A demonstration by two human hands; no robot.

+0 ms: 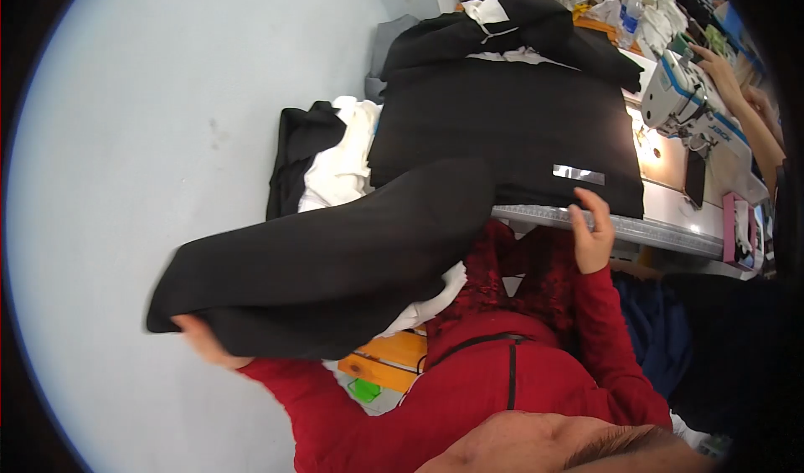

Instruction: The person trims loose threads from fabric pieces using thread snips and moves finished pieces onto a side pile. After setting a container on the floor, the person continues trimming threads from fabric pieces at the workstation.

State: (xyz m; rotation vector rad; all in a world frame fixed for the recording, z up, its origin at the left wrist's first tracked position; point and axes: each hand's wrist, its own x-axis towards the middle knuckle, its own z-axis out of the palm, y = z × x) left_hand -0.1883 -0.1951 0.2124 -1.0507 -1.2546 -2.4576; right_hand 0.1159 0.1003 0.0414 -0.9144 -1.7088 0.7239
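My left hand (208,339), partly hidden by cloth, is closed on the far left end of a black garment piece (335,255), which is lifted and stretches across to the table. Flat on the table lies a larger stack of black fabric (502,121) with a shiny silver strip (578,175) near its front edge. My right hand (593,232) is beside that front edge, thumb and fingers apart, with nothing seen in it. A clear ruler-marked edge strip (670,234) runs along the table front below it.
White and black cloth (335,159) is piled left of the table, by a pale wall (167,104). A white sewing machine (695,96) stands at right, with another person's arm (737,96) over it. A phone (695,178) and pink box (740,230) lie nearby.
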